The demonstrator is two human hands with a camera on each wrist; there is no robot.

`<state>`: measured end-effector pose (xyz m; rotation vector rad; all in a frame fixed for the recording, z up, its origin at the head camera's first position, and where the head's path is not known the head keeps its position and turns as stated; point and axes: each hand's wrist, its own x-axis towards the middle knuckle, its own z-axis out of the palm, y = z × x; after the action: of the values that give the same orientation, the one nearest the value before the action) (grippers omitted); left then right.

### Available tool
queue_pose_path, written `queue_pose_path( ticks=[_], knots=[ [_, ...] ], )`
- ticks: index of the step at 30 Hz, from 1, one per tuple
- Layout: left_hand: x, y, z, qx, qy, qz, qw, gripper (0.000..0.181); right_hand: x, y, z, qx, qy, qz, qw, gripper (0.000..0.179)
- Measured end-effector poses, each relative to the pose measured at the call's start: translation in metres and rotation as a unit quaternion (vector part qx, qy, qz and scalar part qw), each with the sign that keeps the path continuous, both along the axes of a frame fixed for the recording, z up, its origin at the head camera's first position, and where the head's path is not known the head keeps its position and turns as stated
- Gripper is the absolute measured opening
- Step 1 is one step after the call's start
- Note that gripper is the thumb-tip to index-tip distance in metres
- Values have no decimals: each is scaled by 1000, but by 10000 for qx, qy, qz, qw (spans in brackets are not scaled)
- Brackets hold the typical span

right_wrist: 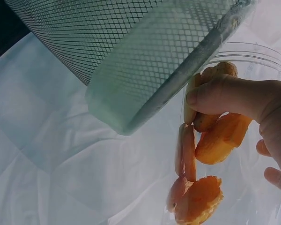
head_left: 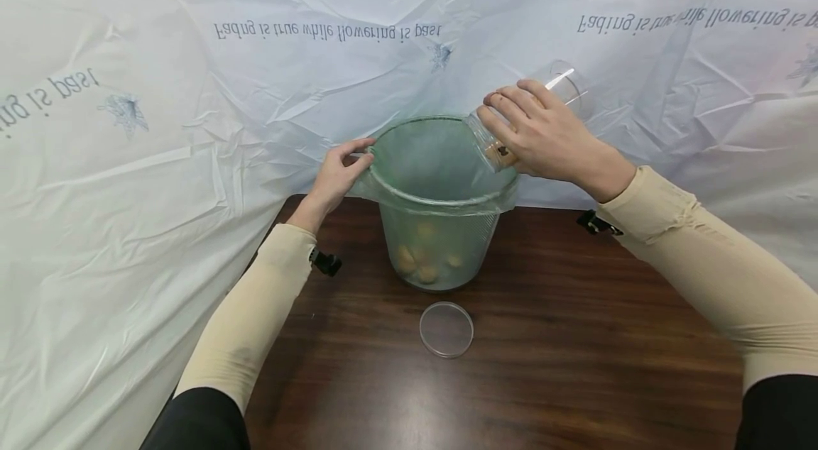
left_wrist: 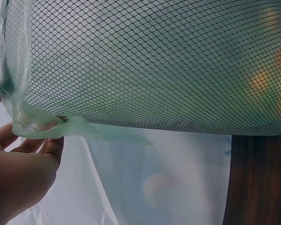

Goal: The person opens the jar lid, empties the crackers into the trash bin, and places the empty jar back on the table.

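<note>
A mesh trash bin (head_left: 441, 240) lined with a thin green plastic bag (head_left: 409, 203) stands upright on the table. At its left rim my left hand (head_left: 335, 173) pinches the bag's folded edge, also visible in the left wrist view. My right hand (head_left: 537, 130) grips a clear jar (head_left: 571, 91), tilted with its mouth low over the bin's right rim. Inside the jar, orange and brownish food-like pieces (right_wrist: 223, 138) show in the right wrist view; their kind is unclear. Several yellowish lumps (head_left: 427, 272) show dimly through the bin's lower wall.
A round clear lid (head_left: 446, 329) lies on the dark wooden table (head_left: 543, 365) in front of the bin. White plastic sheeting (head_left: 307, 81) with printed words hangs behind and to the left of the table.
</note>
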<state>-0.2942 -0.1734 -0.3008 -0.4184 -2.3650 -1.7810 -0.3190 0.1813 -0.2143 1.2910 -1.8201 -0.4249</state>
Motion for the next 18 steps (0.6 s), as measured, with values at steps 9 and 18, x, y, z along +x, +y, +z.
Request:
queue_pose_path(
  ticks=[9, 18],
  knots=[
    [6, 3, 7, 1, -18, -15, 10000, 44, 0, -2, 1, 122, -46, -85, 9999, 75],
    [7, 3, 7, 35, -34, -26, 10000, 44, 0, -5, 3, 113, -6, 31, 9999, 57]
  ],
)
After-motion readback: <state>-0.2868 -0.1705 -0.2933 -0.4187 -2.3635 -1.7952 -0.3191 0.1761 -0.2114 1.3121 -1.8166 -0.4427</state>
